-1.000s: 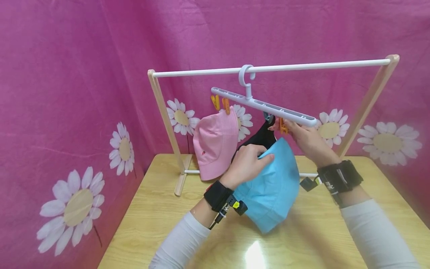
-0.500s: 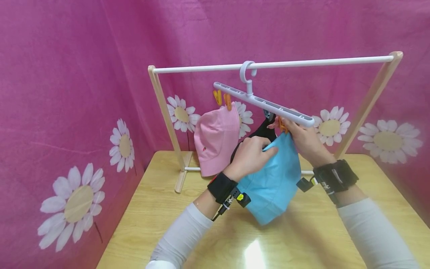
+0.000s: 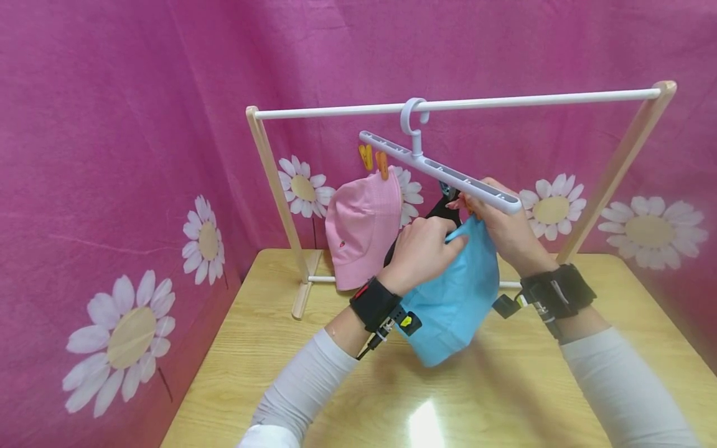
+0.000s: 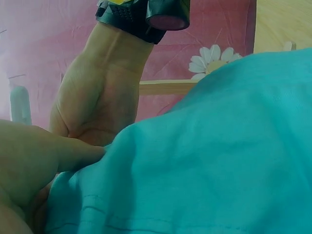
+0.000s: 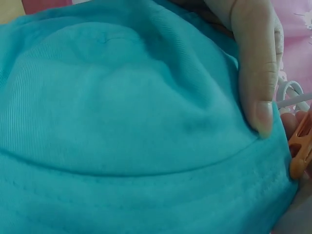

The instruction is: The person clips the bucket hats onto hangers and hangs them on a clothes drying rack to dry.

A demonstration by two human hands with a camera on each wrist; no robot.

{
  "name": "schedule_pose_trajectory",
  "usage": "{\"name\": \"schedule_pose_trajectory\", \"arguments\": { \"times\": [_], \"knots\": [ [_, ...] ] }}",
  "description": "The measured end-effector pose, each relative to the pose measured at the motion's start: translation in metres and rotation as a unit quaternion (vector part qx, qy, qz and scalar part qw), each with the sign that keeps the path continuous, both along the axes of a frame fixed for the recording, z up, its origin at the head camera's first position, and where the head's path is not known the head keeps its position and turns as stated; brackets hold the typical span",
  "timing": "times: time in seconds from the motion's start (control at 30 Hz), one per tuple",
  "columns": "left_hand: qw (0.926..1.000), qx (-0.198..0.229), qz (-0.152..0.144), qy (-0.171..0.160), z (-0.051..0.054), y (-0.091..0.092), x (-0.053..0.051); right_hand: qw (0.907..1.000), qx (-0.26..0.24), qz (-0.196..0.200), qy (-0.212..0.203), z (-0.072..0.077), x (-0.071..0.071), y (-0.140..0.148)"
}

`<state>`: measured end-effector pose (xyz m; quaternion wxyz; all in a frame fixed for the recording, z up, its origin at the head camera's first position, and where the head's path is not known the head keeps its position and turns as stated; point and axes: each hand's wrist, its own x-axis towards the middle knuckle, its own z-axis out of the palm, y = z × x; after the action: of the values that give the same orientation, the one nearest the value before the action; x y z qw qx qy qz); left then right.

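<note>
My left hand pinches the light blue hat near its upper edge, thumb on the near side; in the right wrist view the thumb presses the cloth just beside its seam. Under the right end of the pale grey hanger, my right hand pinches an orange clothespin. The clothespin's tip meets the blue hat's edge; whether it bites the cloth I cannot tell. Behind the hands hangs a black item from a dark clip, mostly hidden by the blue hat.
A pink hat hangs from another orange clothespin on the hanger's left half, beside a yellow clothespin. The hanger hooks over the white rail of a wooden-legged rack on the table. Pink flowered cloth surrounds it.
My left hand has brought the blue hat slightly up, so its edge now reaches the orange clothespin in my right hand. The hanger's right end has shifted slightly left, and the view has tilted a little.
</note>
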<state>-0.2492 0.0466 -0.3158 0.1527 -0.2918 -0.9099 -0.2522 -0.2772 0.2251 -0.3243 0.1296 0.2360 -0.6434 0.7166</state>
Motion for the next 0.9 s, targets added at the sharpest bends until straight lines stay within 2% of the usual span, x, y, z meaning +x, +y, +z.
{"name": "schedule_pose_trajectory", "arguments": {
  "times": [0.3,0.5,0.63,0.77,0.9],
  "knots": [
    [0.9984,0.004,0.017,0.053,0.0,0.005,0.005,0.9994,0.024,-0.016,-0.018,-0.001,0.001,0.004],
    [0.998,0.013,0.023,0.057,-0.001,0.006,0.004,0.9995,0.021,-0.016,-0.016,-0.001,0.001,0.003],
    [0.9979,0.025,0.019,0.057,-0.001,0.006,0.004,0.9997,0.001,-0.023,-0.01,-0.004,-0.001,0.002],
    [0.998,0.032,0.017,0.051,-0.003,0.006,0.004,0.9987,-0.024,-0.044,-0.009,-0.012,-0.001,0.003],
    [0.9984,0.032,0.015,0.044,-0.006,0.009,0.002,0.9969,0.002,-0.078,-0.006,-0.022,0.0,0.007]
  ]
}}
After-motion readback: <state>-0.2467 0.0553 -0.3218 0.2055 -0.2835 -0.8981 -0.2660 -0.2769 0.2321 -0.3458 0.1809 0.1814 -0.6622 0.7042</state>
